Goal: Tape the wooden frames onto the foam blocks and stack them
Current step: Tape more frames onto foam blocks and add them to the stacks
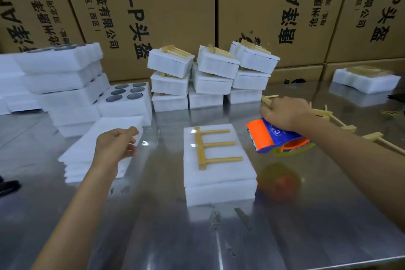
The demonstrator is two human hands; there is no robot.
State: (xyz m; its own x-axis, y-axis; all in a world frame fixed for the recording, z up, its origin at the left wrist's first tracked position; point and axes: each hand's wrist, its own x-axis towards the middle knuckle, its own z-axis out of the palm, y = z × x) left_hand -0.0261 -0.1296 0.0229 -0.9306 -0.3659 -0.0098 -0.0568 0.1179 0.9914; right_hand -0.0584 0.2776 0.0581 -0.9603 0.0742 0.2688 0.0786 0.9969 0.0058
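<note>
Head cam: foam block [220, 173] at centre on steel table [306, 215], wooden frame [210, 147] lying flat on top. R hand [285, 114] at 2 o'clock grips tape dispenser [270, 137], held off the block. L hand [116, 145] at 9 o'clock, fingers loosely curled, holding nothing. Finished stacks [210, 77] at 12, loose frames [341, 123] at 3.

**Both arms outstretched**

The left hand [116, 145] reaches forward with fingers loosely curled and thumb extended, holding nothing discernible. The right hand [285, 114], knuckles up, is clenched around a tape dispenser [274, 136], forearm extended diagonally from the right.
</note>
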